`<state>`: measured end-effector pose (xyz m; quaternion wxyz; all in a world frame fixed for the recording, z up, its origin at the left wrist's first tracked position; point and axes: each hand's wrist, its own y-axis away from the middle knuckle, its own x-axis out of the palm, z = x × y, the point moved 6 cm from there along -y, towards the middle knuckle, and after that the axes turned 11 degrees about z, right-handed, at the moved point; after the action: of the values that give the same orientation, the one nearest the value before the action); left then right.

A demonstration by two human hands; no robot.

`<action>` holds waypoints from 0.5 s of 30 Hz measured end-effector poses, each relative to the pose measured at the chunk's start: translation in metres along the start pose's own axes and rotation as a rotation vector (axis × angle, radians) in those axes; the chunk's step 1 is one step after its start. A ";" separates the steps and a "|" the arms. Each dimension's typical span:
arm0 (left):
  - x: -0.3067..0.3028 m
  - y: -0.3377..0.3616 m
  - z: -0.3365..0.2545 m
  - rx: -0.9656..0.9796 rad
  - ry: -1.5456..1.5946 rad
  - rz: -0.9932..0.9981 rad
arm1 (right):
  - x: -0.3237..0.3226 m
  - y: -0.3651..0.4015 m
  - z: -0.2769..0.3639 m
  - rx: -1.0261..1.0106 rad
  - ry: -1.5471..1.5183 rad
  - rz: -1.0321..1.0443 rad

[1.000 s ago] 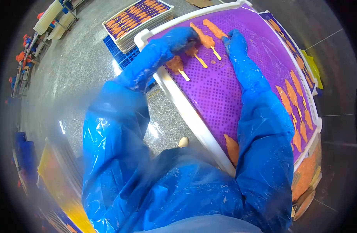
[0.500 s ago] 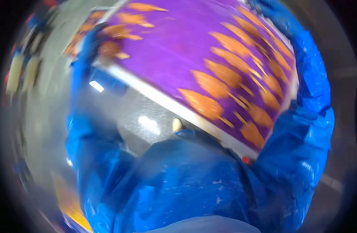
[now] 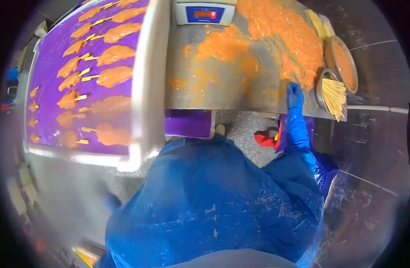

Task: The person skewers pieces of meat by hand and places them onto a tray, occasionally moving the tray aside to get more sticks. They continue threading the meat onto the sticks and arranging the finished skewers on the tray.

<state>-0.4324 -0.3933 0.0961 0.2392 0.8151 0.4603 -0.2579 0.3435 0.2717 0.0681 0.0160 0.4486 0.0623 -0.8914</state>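
My right hand point(image 3: 295, 94), in a blue glove, is at the front edge of the steel table point(image 3: 263, 100), beside the spread of orange marinated meat point(image 3: 298, 49). Its fingers point toward the meat, and nothing shows in them. My left hand point(image 3: 112, 202) hangs low at my left side, smeared by motion, so its fingers cannot be made out. Left of the table is a white-rimmed tray point(image 3: 148, 67) with a purple liner. Rows of flat orange meat pieces on wooden sticks point(image 3: 115, 77) lie on it. Neither hand touches the tray.
A scale point(image 3: 206, 13) with a red display stands at the table's back. Wooden sticks point(image 3: 333, 96) fill a metal container at the right, next to a bowl point(image 3: 354, 67) of orange contents. Below the table are another purple-lined tray point(image 3: 189, 123) and a red item point(image 3: 265, 139).
Both my hands were at the sides of the purple-lined tray; now they are off it. The view has swung to the table, with the tray at left. My left hand has dropped to my side.
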 end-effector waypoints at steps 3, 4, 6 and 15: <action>0.105 0.068 0.059 -0.202 0.000 0.381 | 0.013 0.033 0.095 -0.088 0.137 -0.225; 0.141 0.083 0.065 -0.223 0.044 0.511 | 0.024 0.030 0.101 -0.170 0.151 -0.333; 0.185 0.099 0.061 -0.229 0.166 0.694 | 0.052 0.008 0.095 -0.120 0.257 -0.351; 0.249 0.130 -0.210 0.383 -0.141 0.678 | 0.090 -0.013 0.065 -0.288 0.094 -0.176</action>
<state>-0.1667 -0.1658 0.1142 0.1856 0.9310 0.0912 -0.3009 0.2370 0.2793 0.0359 -0.0010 0.4758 0.2294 -0.8491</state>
